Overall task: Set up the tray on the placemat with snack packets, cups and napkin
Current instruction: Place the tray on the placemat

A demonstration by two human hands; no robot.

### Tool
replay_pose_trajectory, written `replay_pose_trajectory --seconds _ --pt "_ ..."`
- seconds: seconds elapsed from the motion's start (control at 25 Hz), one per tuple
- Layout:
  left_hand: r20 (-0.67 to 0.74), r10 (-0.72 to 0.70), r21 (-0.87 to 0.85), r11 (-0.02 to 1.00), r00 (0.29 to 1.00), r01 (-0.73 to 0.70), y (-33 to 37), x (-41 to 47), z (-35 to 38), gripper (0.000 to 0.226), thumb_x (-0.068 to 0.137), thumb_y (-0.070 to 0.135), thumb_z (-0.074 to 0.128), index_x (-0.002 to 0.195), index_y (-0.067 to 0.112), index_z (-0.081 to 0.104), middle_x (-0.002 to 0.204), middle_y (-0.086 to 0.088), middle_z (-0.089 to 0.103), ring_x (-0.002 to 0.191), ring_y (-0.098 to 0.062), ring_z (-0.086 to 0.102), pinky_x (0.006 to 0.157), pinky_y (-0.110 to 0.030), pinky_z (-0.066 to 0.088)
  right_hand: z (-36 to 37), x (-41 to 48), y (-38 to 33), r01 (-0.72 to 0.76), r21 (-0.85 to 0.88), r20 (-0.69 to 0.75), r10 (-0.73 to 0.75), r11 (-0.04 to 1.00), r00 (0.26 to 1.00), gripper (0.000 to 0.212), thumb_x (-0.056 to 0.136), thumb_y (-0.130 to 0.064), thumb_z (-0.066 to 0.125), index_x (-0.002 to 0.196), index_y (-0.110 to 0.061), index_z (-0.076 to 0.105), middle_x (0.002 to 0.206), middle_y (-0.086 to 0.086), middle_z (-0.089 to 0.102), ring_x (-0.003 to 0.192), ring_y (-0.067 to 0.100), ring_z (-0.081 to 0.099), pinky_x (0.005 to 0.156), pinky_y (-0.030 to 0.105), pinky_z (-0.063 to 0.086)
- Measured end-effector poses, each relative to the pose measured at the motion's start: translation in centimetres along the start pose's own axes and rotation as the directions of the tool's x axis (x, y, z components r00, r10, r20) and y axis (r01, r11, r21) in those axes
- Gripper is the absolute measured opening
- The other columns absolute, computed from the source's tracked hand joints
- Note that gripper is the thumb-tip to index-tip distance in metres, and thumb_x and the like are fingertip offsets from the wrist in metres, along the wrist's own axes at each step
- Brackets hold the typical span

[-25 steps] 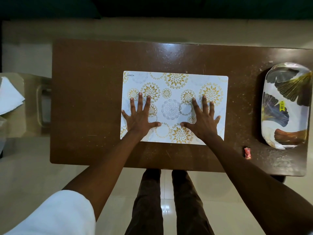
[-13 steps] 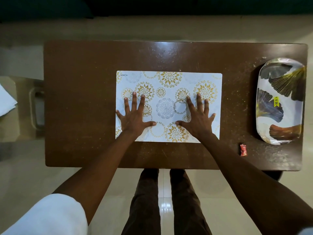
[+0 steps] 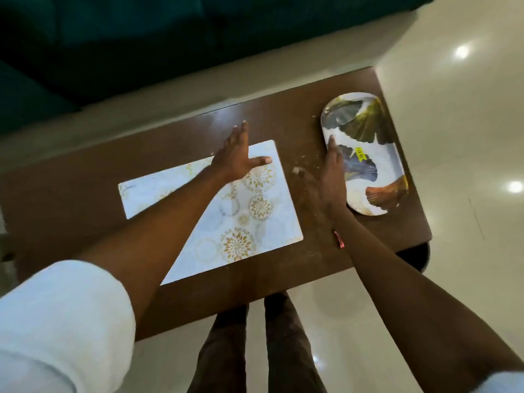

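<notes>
Pale glossy floor (image 3: 453, 80); dark teal furniture (image 3: 113, 38) beyond. Brown surface (image 3: 85, 194), crumb-strewn. Patterned placemat (image 3: 263, 222), partly under left arm. Leaf-print tray (image 3: 374, 154), right end, off placemat. Left hand (image 3: 235, 157), fingers straight, over placemat's far corner. Right hand (image 3: 329, 177), blurred, fingers straight at tray's rim; contact unclear. Red wrapper (image 3: 339, 241), half hidden

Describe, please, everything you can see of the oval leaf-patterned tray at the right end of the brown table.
The oval glossy white tray looks like plastic, printed with fan-shaped leaves in olive-gold, blue-grey and rust. A small yellow sticker sits near its middle. It lies flat and empty on the brown wooden table, near the right end, apart from the white-and-gold placemat. The right hand, fingers straight, lies over its rim on the placemat side; blur hides whether it touches.
</notes>
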State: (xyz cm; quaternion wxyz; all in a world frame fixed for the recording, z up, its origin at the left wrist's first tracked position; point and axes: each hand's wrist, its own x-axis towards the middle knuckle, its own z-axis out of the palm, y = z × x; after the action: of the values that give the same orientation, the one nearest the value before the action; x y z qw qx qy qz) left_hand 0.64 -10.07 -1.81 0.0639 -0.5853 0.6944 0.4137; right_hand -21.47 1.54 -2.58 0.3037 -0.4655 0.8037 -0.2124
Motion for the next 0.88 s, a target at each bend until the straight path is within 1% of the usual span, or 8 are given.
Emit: replay_pose_trajectory --seconds 0.12,0.24,0.32,0.48,0.56,0.64,0.76,0.88 --pt "0.053 0.143 -0.093 0.986 0.988 -0.138 7.5 5.8 -1.1 0.116 0.071 0.081 0.067 0.158 0.016 0.027 0.162 -0.011 0.036 0.148 -0.030 0.038 0.119 -0.044 0.036 -4.1 1.1 5.8 -0.252 0.242 -0.237 0.309 0.937 0.921 0.105 0.084 -0.065 0.070 0.163 -0.018 0.019 0.166 0.010 0.030 0.154 0.031 0.026 0.124 0.049 0.027" --pt "0.024 0.273 -0.051 0.961 0.962 -0.272 15.0 10.8 0.0 0.068 0.091 0.045 0.073 0.144 0.009 0.050 0.137 0.000 0.057 0.127 -0.018 0.055 0.099 -0.021 0.038 -6.4 0.4 11.7 -0.436 0.295 -0.412 0.524 0.851 0.745 0.095 0.079 -0.058 0.078 0.147 -0.001 0.045 0.144 0.023 0.051 0.138 0.039 0.043 0.117 0.050 0.035" --pt "0.000 0.266 0.007 0.964 0.964 -0.266 18.5 14.1 1.3 0.058 0.095 0.032 0.071 0.141 0.004 0.053 0.140 -0.012 0.059 0.126 -0.026 0.057 0.092 -0.024 0.039 -6.4 -1.4 14.8 -0.473 0.394 -0.475 0.615 0.788 0.630 0.082 0.077 -0.046 0.084 0.136 0.004 0.054 0.131 0.025 0.058 0.128 0.043 0.051 0.111 0.049 0.040" --pt "0.013 0.232 0.086 0.969 0.973 -0.233 22.4 19.6 4.9 0.047 0.095 0.024 0.069 0.135 0.001 0.057 0.135 -0.020 0.061 0.124 -0.034 0.059 0.088 -0.027 0.041 -4.8 -4.8 17.9 -0.515 0.710 -0.278 0.863 0.480 0.422 0.054 0.086 -0.026 0.083 0.127 -0.003 0.059 0.121 0.013 0.062 0.111 0.030 0.062 0.098 0.037 0.049" --pt "0.021 0.229 0.119 0.966 0.973 -0.230 23.3 21.4 6.2 0.042 0.094 0.019 0.067 0.130 -0.001 0.059 0.131 -0.023 0.062 0.121 -0.036 0.060 0.091 -0.034 0.046 -3.8 -5.3 18.5 -0.476 0.809 -0.152 0.906 0.343 0.394 0.040 0.089 -0.022 0.079 0.123 -0.008 0.061 0.109 0.009 0.069 0.100 0.028 0.070 0.091 0.042 0.058" --pt "0.001 0.225 0.133 0.966 0.974 -0.223 23.6 22.9 6.8 0.033 0.093 0.013 0.064 0.123 -0.002 0.064 0.125 -0.025 0.065 0.117 -0.038 0.062 0.090 -0.038 0.050 -3.8 -4.9 18.5 -0.420 0.871 -0.051 0.898 0.254 0.437 0.033 0.092 -0.020 0.077 0.120 -0.008 0.064 0.101 0.008 0.071 0.093 0.024 0.072 0.087 0.043 0.062" --pt "-0.041 0.218 0.126 0.969 0.975 -0.211 23.7 24.5 6.8 0.031 0.091 0.002 0.057 0.119 0.001 0.072 0.120 -0.018 0.071 0.113 -0.031 0.066 0.092 -0.037 0.054 -4.3 -3.5 18.8 -0.367 0.917 0.061 0.857 0.155 0.513 0.030 0.094 -0.015 0.075 0.119 -0.003 0.065 0.103 0.008 0.070 0.097 0.021 0.071 0.081 0.032 0.063" --pt "-0.055 0.174 0.095 0.981 0.983 -0.168 23.5 24.9 6.3 0.029 0.091 0.001 0.063 0.115 0.006 0.075 0.120 -0.013 0.073 0.111 -0.025 0.067 0.092 -0.034 0.056 -4.6 -2.6 19.2 -0.366 0.924 0.108 0.845 0.109 0.524 0.028 0.093 -0.008 0.074 0.118 -0.001 0.063 0.104 0.010 0.067 0.098 0.020 0.069 0.079 0.032 0.063"
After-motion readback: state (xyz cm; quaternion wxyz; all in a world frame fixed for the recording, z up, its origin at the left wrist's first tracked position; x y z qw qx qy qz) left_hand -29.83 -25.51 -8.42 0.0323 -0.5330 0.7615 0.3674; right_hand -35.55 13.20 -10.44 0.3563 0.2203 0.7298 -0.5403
